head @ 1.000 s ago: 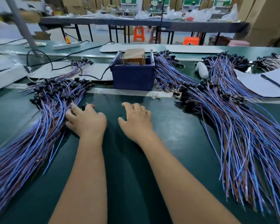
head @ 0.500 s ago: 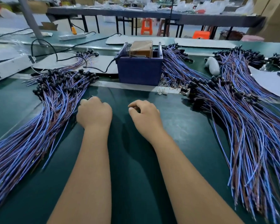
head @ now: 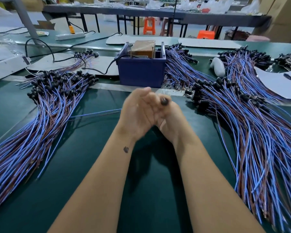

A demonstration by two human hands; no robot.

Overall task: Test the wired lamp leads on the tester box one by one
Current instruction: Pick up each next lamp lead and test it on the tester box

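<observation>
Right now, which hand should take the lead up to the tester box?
Right. The right hand already pinches the lead's black socket, just short of the tester box. The left hand only steadies the trailing wire.

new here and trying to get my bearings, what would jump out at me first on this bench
The great fans of blue and brown wired leads with black lamp caps: one pile spread at the left of the green table, a larger one at the right. Between them, at the table's far middle, stands the dark blue tester box. Just in front of it the left hand and right hand meet, blurred, around a single black-capped lead.
</observation>
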